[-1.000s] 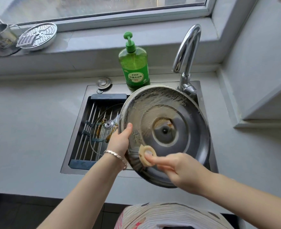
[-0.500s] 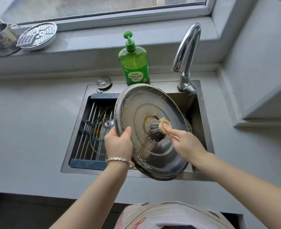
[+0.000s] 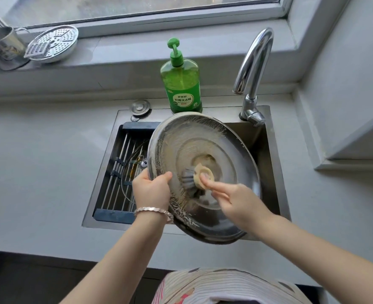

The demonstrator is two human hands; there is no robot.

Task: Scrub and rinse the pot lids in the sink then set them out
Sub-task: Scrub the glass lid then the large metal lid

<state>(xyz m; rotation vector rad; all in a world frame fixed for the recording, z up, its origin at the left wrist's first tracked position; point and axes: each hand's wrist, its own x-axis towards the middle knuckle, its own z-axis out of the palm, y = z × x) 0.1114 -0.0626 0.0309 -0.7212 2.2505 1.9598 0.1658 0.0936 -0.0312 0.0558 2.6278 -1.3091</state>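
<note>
Bottom centre: striped garment (image 3: 225, 286), both forearms reached up from there.
Left hand (image 3: 151, 191), centre-left, gripped the left rim of the steel lid (image 3: 203, 141): thumb on the face toward the camera, fingers curled behind the rim. Bracelet (image 3: 153, 211) on that wrist.
Right hand (image 3: 236, 200), centre-right, held the scrub brush (image 3: 199, 175): fingers curled round it, one fingertip on its beige cap. Grey bristles pressed against the lid just below its middle.
The lid sat mid-frame, tilted, above the sink (image 3: 276, 172). It covered most of the basin, and its lower edge overhung the front rim. Brownish suds smeared across its face, thickest along the left and top.
Left part of the sink: drain rack (image 3: 117, 172) with metal bars. A glass lid (image 3: 127, 181) lay on it, partly hidden behind the steel lid and the left hand.
Behind the sink: round metal plug (image 3: 140, 107) upper centre-left, green soap bottle (image 3: 182, 84) with pump upright at centre, and chrome faucet (image 3: 253, 69) to its right.
Upper left on the windowsill (image 3: 126, 47): perforated steamer plate (image 3: 56, 42), a small grater (image 3: 36, 49) leaning on it, and metal cup (image 3: 1, 48) at the edge.
</note>
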